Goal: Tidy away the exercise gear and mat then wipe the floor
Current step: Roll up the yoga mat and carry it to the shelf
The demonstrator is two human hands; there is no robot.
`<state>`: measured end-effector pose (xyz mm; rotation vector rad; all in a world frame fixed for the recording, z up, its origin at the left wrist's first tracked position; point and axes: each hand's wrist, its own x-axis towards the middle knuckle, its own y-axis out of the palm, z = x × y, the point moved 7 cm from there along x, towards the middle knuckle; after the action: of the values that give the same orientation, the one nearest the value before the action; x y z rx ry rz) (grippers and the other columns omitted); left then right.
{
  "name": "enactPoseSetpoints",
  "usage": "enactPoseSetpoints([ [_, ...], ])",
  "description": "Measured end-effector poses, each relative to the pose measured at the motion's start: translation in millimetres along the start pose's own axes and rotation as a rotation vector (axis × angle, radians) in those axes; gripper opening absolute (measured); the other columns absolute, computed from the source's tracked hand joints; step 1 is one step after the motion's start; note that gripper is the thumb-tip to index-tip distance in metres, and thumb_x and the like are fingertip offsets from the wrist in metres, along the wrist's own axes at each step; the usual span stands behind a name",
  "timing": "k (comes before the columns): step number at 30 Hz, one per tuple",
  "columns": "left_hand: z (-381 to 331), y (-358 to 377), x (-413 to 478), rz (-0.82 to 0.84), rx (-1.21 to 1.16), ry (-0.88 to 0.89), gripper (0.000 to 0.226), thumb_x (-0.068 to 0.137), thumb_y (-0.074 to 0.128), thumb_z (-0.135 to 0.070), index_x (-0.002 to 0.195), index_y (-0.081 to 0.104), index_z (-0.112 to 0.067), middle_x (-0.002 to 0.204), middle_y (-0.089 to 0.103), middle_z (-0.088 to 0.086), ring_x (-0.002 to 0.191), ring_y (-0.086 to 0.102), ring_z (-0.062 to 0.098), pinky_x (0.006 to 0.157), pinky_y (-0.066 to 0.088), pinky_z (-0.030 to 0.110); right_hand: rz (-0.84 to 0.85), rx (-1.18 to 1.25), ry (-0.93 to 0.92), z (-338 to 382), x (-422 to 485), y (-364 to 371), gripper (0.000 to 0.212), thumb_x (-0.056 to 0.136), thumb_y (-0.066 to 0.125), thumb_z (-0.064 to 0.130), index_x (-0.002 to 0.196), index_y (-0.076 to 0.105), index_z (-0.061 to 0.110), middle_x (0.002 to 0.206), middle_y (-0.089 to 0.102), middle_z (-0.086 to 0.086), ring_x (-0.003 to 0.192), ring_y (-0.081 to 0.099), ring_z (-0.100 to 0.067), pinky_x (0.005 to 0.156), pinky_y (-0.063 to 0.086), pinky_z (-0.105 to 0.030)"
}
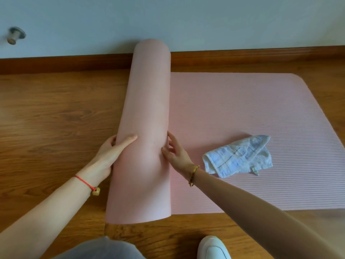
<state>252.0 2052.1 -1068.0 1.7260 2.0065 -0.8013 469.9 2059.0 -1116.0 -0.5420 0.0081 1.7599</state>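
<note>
A pink exercise mat lies on the wooden floor, partly rolled. Its thick roll [147,113] runs from near me toward the wall, and the flat ribbed part [242,101] stretches off to the right. My left hand [112,152] presses against the roll's left side, fingers over the top. My right hand [173,152] grips the right side where the roll meets the flat part. A crumpled white and pale blue cloth [239,156] rests on the flat part, just right of my right hand.
A brown wooden skirting board [242,57] and pale wall stand right behind the roll's far end. A round door stop [15,35] sticks out of the wall at far left. My white shoe [212,247] and grey-clad knee [100,247] are at the bottom.
</note>
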Motion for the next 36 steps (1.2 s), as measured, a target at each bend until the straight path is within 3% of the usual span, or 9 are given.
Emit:
enactPoseSetpoints([
  [3, -10.7, -37.2, -1.2, -0.133, 0.053, 0.055, 0.076, 0.072, 0.084, -0.046, 0.137, 0.057, -0.019, 0.122, 0.069, 0.004, 0.102, 0.068, 0.020, 0.080, 0.054, 0.033, 0.185, 0.049, 0.027, 6.5, 20.5, 42.3, 0.072, 0.093, 0.054, 0.029, 0.155, 0.018, 0.038, 0.151, 0.045, -0.002, 0.128, 0.054, -0.018, 0.112, 0.040, -0.040],
  [7, -10.4, -71.9, -4.5, -0.251, 0.146, 0.072, 0.090, 0.066, 0.086, -0.052, 0.142, 0.052, -0.020, 0.128, 0.065, 0.003, 0.108, 0.065, 0.023, 0.091, 0.054, 0.038, 0.317, -0.159, -0.022, 24.0, 36.2, 62.7, 0.064, 0.093, 0.056, 0.025, 0.152, 0.033, 0.033, 0.149, 0.048, 0.005, 0.128, 0.051, -0.021, 0.111, 0.038, -0.034],
  [11, -3.3, -74.1, -4.8, -0.307, 0.272, 0.043, 0.128, 0.039, 0.083, -0.081, 0.148, 0.039, -0.028, 0.144, 0.050, 0.004, 0.122, 0.058, 0.027, 0.102, 0.051, 0.048, 0.049, -0.587, -0.251, 27.0, 36.1, 5.9, 0.050, 0.082, 0.048, 0.004, 0.129, 0.061, 0.017, 0.124, 0.065, -0.006, 0.113, 0.051, -0.030, 0.096, 0.043, -0.038],
  [15, -3.6, -53.8, -3.9, -0.326, 0.358, 0.064, 0.120, 0.055, 0.081, -0.074, 0.152, 0.028, -0.026, 0.150, 0.032, 0.009, 0.133, 0.044, 0.034, 0.108, 0.044, 0.052, 0.056, -1.004, -0.174, -9.1, 25.3, -47.8, 0.053, 0.080, 0.053, 0.013, 0.130, 0.056, 0.026, 0.136, 0.054, 0.003, 0.127, 0.038, -0.026, 0.104, 0.033, -0.037],
  [20, -7.6, -41.8, 2.4, -0.319, 0.272, 0.066, 0.120, 0.049, 0.072, -0.076, 0.148, 0.030, -0.023, 0.144, 0.047, 0.006, 0.124, 0.055, 0.032, 0.104, 0.047, 0.051, 0.046, -1.202, -0.222, -33.2, 3.9, -65.2, 0.058, 0.070, 0.060, 0.002, 0.126, 0.054, 0.016, 0.143, 0.043, -0.006, 0.138, 0.032, -0.034, 0.112, 0.029, -0.045],
  [23, -10.4, -36.7, 1.0, -0.279, 0.201, 0.075, 0.108, 0.060, 0.070, -0.061, 0.149, 0.026, -0.019, 0.143, 0.045, 0.009, 0.120, 0.055, 0.031, 0.102, 0.048, 0.047, -0.070, -1.192, -0.297, -26.4, -2.0, -72.9, 0.033, 0.070, 0.062, 0.003, 0.103, 0.059, 0.008, 0.111, 0.064, -0.009, 0.115, 0.054, -0.033, 0.106, 0.034, -0.042],
  [27, -12.6, -30.6, -2.3, -0.251, 0.196, 0.079, 0.101, 0.064, 0.065, -0.053, 0.149, 0.025, -0.017, 0.144, 0.042, 0.011, 0.119, 0.053, 0.031, 0.096, 0.049, 0.045, -0.145, -1.099, -0.397, -15.0, -19.8, -93.9, 0.017, 0.077, 0.063, 0.007, 0.090, 0.053, 0.009, 0.074, 0.065, -0.004, 0.076, 0.061, -0.029, 0.093, 0.043, -0.038],
  [32, -18.8, -13.8, -14.4, -0.295, 0.292, 0.111, 0.109, 0.059, 0.061, -0.053, 0.153, 0.020, -0.018, 0.154, 0.031, 0.012, 0.135, 0.040, 0.038, 0.112, 0.036, 0.056, -0.239, -1.083, -0.451, -0.5, -50.2, -113.4, 0.015, 0.077, 0.063, 0.011, 0.086, 0.053, 0.007, 0.065, 0.060, -0.003, 0.061, 0.057, -0.029, 0.075, 0.047, -0.039],
  [36, -21.1, 13.3, -26.6, -0.270, 0.474, 0.198, 0.105, 0.074, 0.069, -0.044, 0.158, 0.010, -0.021, 0.161, 0.016, 0.012, 0.148, 0.021, 0.039, 0.120, 0.019, 0.058, -0.353, -1.062, -0.413, 7.0, -83.1, -123.6, 0.010, 0.076, 0.047, 0.011, 0.084, 0.050, 0.006, 0.062, 0.056, -0.003, 0.053, 0.050, -0.029, 0.066, 0.042, -0.036],
])
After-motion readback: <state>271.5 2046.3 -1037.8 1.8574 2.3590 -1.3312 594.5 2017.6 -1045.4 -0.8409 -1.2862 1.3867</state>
